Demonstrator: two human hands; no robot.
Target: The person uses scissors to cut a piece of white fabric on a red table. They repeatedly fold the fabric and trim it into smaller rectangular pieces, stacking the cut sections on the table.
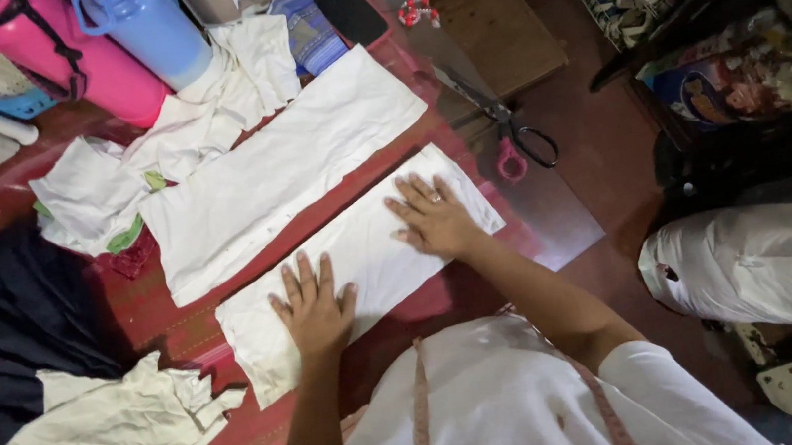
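A: Head view, looking down. Under both hands?

B: A long white cloth strip [360,256], lying flat and slanted on the dark red surface [179,327]. Left hand [313,306] pressed flat on the strip's near part, fingers spread, palm down. Right hand [433,214] pressed flat on the far part of the same strip, fingers also spread, a ring on one finger. Nothing pinched or gripped by either hand.

A: And beyond the hands?

B: Just past the fingertips, a second, wider white cloth piece [281,171], parallel to the first, apart from it by a narrow band of red surface. Further beyond, crumpled white cloth [204,110] with small green parts at its edge. Still further, a pink bottle [69,56] and a blue bottle [150,27], side by side.

A: To the right of the right hand?

B: Scissors [505,131] with one pink handle and one black, blades closed, well apart from the hand. A white plastic bag [768,260] further right, lower down.

A: To the left of the left hand?

B: A cream crumpled cloth [113,439], near the wrist side, and dark fabric [9,316] beyond it. A measuring tape [421,408] hanging over the white shirt, below the hands.
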